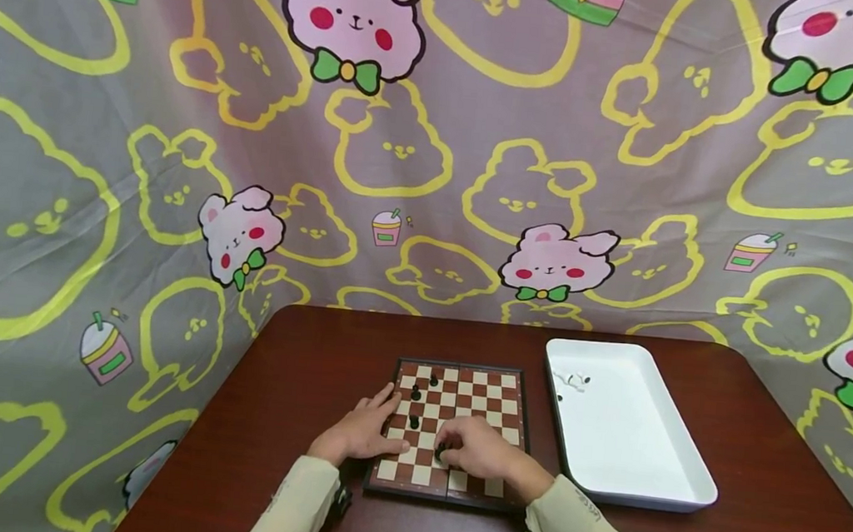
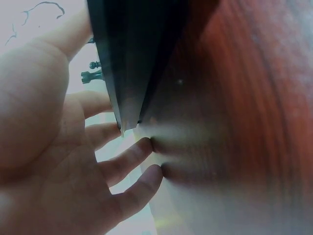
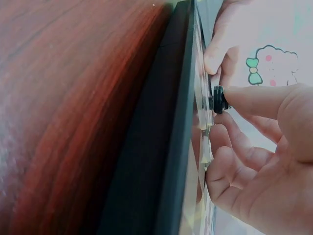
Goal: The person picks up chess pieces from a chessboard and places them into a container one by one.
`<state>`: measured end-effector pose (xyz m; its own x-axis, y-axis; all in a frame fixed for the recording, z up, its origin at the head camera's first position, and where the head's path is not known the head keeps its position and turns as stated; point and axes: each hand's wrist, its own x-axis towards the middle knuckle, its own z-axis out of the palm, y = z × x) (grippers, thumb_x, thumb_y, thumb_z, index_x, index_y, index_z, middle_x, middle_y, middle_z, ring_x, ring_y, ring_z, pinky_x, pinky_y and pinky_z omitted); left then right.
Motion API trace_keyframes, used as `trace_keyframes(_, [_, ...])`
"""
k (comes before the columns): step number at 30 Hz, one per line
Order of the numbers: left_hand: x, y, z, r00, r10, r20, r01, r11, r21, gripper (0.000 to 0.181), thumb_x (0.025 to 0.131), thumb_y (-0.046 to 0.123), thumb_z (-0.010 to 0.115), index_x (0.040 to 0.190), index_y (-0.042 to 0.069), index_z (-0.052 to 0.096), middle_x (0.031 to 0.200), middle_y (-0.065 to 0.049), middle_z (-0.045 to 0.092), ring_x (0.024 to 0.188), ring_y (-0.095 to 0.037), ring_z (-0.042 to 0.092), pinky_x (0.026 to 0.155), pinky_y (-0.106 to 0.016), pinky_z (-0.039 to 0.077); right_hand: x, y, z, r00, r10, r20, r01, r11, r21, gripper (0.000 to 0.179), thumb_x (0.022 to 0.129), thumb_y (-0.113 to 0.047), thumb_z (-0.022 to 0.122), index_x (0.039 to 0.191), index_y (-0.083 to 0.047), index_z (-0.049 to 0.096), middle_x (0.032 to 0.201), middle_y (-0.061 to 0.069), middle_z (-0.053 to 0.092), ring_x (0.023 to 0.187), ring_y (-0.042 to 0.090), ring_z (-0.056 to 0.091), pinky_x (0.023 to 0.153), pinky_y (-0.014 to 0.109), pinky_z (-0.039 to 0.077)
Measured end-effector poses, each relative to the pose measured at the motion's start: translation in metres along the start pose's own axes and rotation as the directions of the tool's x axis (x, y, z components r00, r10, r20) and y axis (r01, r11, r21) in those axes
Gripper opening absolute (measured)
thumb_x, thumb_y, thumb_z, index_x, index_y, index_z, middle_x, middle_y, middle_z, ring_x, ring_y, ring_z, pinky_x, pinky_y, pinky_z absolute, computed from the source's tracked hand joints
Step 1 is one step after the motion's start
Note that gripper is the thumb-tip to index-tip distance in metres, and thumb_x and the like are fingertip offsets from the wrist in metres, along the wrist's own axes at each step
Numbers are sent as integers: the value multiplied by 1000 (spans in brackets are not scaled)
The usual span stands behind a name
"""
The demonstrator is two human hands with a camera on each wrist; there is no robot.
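Observation:
A brown-and-cream chessboard with a dark frame lies flat on the table. My left hand rests at its left edge with fingers spread, the thumb over the squares and some fingertips on the tabletop. Between thumb and fingers, my right hand pinches a black chess piece low over the near part of the board; its upper part is hidden by the fingers. Farther up the left half stand a black piece and two others. In the left wrist view, a black rook and a black pawn show.
Right of the board stands a white tray, with small white pieces and tiny dark bits near its far left corner. The red-brown table reaches back to a grey cloth backdrop with cartoon prints.

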<state>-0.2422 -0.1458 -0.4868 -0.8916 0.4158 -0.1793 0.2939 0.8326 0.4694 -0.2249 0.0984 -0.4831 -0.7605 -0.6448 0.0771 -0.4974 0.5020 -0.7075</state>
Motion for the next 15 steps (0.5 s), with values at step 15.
trace_keyframes(15, [0,0,0,1000,-6,15,6,1000,-17,89,83,54,66,150,9,28,157,-11,12,135,-43,23,97,-59,33,-10,-9,-32,993,99,-63,-98,995,7,4,89,-9,65,92,-11,66,77,-8,59,62,9,52,55,28,44])
